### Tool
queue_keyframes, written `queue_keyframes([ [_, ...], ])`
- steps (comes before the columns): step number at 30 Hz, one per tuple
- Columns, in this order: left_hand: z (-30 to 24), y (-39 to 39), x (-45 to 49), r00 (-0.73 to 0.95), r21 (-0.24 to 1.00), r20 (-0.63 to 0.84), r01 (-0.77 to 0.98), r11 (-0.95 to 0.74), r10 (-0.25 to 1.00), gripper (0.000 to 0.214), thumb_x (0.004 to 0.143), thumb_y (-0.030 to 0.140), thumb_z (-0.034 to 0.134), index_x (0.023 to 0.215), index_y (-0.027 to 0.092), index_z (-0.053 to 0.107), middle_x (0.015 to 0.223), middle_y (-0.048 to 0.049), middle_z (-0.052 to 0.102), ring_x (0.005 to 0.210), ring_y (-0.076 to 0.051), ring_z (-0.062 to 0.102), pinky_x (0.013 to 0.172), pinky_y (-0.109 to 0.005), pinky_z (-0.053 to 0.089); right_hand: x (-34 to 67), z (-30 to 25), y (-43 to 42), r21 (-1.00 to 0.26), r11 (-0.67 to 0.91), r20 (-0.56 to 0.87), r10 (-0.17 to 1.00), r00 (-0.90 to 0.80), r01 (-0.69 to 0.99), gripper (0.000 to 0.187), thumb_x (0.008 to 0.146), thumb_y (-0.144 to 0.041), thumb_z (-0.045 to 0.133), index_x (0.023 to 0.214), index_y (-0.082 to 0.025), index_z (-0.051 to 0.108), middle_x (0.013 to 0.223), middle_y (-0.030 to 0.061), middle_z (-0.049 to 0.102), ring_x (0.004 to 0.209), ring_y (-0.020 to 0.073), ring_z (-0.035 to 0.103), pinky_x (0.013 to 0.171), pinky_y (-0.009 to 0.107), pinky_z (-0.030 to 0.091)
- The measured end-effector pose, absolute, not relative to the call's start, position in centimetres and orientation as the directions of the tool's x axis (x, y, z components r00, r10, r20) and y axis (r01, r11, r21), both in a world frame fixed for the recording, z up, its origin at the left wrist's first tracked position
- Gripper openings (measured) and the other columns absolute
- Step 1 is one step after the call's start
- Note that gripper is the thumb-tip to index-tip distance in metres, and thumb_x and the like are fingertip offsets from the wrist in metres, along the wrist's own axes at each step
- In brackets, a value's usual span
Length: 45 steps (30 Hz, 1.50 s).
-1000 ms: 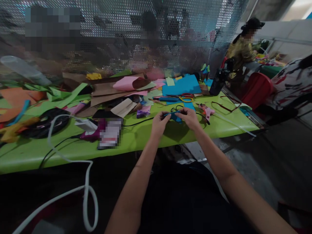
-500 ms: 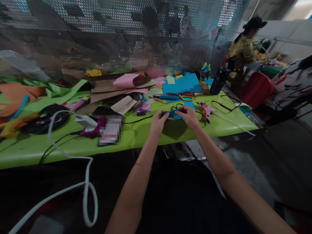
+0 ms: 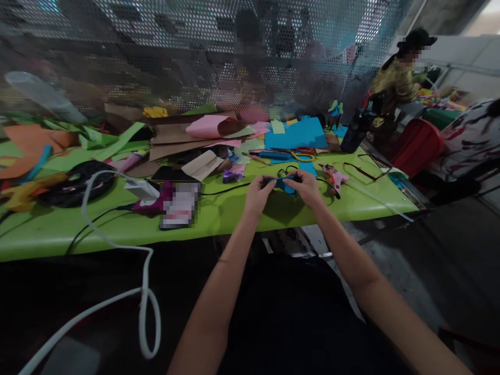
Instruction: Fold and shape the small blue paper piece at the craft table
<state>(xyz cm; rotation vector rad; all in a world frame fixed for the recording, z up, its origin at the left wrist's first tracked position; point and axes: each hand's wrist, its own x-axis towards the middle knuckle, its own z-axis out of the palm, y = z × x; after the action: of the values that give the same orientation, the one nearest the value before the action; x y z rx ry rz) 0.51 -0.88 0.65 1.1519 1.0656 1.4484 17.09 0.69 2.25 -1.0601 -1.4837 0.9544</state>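
Observation:
A small piece of blue paper (image 3: pixel 287 184) is pinched between my two hands above the front part of the green table. My left hand (image 3: pixel 261 192) grips its left end between thumb and fingertips. On the other side, my right hand (image 3: pixel 304 186) has its thumb and fingers closed on the right end. Thin black loops (image 3: pixel 287 171) show just behind the paper; what they belong to is unclear. A black cable (image 3: pixel 226 191) runs near my left hand. Close to my right hand lies a small pink paper figure (image 3: pixel 335 177).
Scissors with yellow handles (image 3: pixel 303 154) and blue paper sheets (image 3: pixel 295 134) lie behind my hands. Eyeglasses (image 3: pixel 366 172) rest at right. Left are a phone (image 3: pixel 179 205), a white charger (image 3: pixel 141 190) with a hanging cable, and paper scraps. A perforated metal panel (image 3: pixel 187 62) stands behind. Another person (image 3: pixel 394 78) sits far right.
The view has shifted slightly, so the table contents appear a little to the right. Both hands keep hold of the blue paper, with only a slight shift of the fingers.

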Motion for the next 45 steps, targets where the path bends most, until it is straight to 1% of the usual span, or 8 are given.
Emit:
queue_keyframes([
  [8, 0.92, -0.97, 0.63, -0.078, 0.974, 0.145, -0.164, -0.156, 0.986, 0.021, 0.068, 0.031, 0.079, 0.079, 0.018, 0.066, 0.071, 0.0012, 0.065, 0.066, -0.012, 0.059, 0.065, -0.025, 0.05, 17.06, 2.67, 0.33, -0.933, 0.313, 0.3, 0.949, -0.097, 0.178, 0.039, 0.065, -0.054, 0.08, 0.078, -0.019, 0.069, 0.074, 0.0016, 0.064, 0.072, 0.0171, 0.056, 0.065, 0.03, 0.044],
  [12, 0.81, -0.84, 0.64, -0.097, 0.969, 0.144, -0.188, -0.16, 0.985, 0.019, 0.07, 0.03, 0.078, 0.079, 0.018, 0.066, 0.073, 0.001, 0.065, 0.066, -0.012, 0.059, 0.065, -0.025, 0.05, 17.17, 2.55, 0.47, -0.942, 0.299, 0.291, 0.954, -0.074, 0.152, 0.038, 0.064, -0.053, 0.08, 0.078, -0.019, 0.069, 0.073, 0.0007, 0.064, 0.071, 0.0161, 0.055, 0.066, 0.029, 0.044],
  [16, 0.61, -0.69, 0.56, -0.122, 0.971, 0.148, -0.168, -0.168, 0.981, 0.017, 0.072, 0.028, 0.077, 0.078, 0.018, 0.065, 0.071, 0.0004, 0.065, 0.064, -0.012, 0.059, 0.064, -0.025, 0.05, 17.14, 2.5, 0.61, -0.95, 0.282, 0.271, 0.958, -0.092, 0.135, 0.04, 0.061, -0.053, 0.082, 0.078, -0.019, 0.069, 0.073, 0.0008, 0.063, 0.07, 0.0158, 0.054, 0.063, 0.029, 0.042],
  [22, 0.7, -0.81, 0.45, -0.107, 0.969, 0.187, -0.142, -0.202, 0.976, 0.021, 0.07, 0.033, 0.08, 0.076, 0.018, 0.066, 0.07, 0.0003, 0.066, 0.063, -0.012, 0.058, 0.064, -0.025, 0.05, 17.17, 2.29, 0.75, -0.949, 0.287, 0.277, 0.956, -0.094, 0.129, 0.04, 0.061, -0.054, 0.082, 0.076, -0.019, 0.068, 0.073, 0.001, 0.063, 0.07, 0.016, 0.054, 0.062, 0.029, 0.042],
  [29, 0.84, -0.89, 0.34, -0.116, 0.969, 0.159, -0.171, -0.177, 0.981, 0.029, 0.066, 0.04, 0.082, 0.08, 0.018, 0.068, 0.07, 0.0006, 0.067, 0.062, -0.011, 0.058, 0.061, -0.024, 0.051, 17.15, 2.08, 0.8, -0.959, 0.26, 0.254, 0.965, -0.067, 0.108, 0.043, 0.06, -0.057, 0.082, 0.078, -0.02, 0.069, 0.073, 0.0005, 0.063, 0.067, 0.0147, 0.052, 0.061, 0.028, 0.043],
  [35, 0.7, -0.83, 0.24, -0.145, 0.967, 0.183, -0.15, -0.204, 0.972, 0.029, 0.066, 0.041, 0.082, 0.077, 0.018, 0.067, 0.068, 0.0004, 0.066, 0.061, -0.011, 0.058, 0.06, -0.024, 0.05, 17.04, 2.11, 0.89, -0.959, 0.263, 0.255, 0.964, -0.079, 0.108, 0.039, 0.06, -0.052, 0.082, 0.077, -0.019, 0.069, 0.071, 0.0, 0.062, 0.067, 0.0149, 0.053, 0.063, 0.029, 0.042],
  [39, 0.61, -0.8, 0.2, -0.145, 0.966, 0.203, -0.13, -0.222, 0.968, 0.029, 0.067, 0.042, 0.081, 0.076, 0.018, 0.067, 0.067, 0.0006, 0.065, 0.06, -0.011, 0.057, 0.06, -0.025, 0.05, 17.03, 1.99, 0.95, -0.956, 0.268, 0.261, 0.962, -0.076, 0.119, 0.039, 0.06, -0.053, 0.081, 0.076, -0.019, 0.069, 0.071, 0.0, 0.062, 0.068, 0.0153, 0.053, 0.061, 0.028, 0.042],
  [45, 0.4, -0.64, 0.28, -0.18, 0.969, 0.213, -0.086, -0.231, 0.96, 0.022, 0.07, 0.035, 0.078, 0.08, 0.018, 0.069, 0.067, 0.0009, 0.065, 0.061, -0.011, 0.058, 0.062, -0.024, 0.048, 17.18, 1.79, 1.08, -0.958, 0.26, 0.256, 0.965, -0.052, 0.121, 0.037, 0.061, -0.051, 0.08, 0.077, -0.019, 0.069, 0.069, -0.0008, 0.061, 0.065, 0.014, 0.05, 0.06, 0.027, 0.04],
])
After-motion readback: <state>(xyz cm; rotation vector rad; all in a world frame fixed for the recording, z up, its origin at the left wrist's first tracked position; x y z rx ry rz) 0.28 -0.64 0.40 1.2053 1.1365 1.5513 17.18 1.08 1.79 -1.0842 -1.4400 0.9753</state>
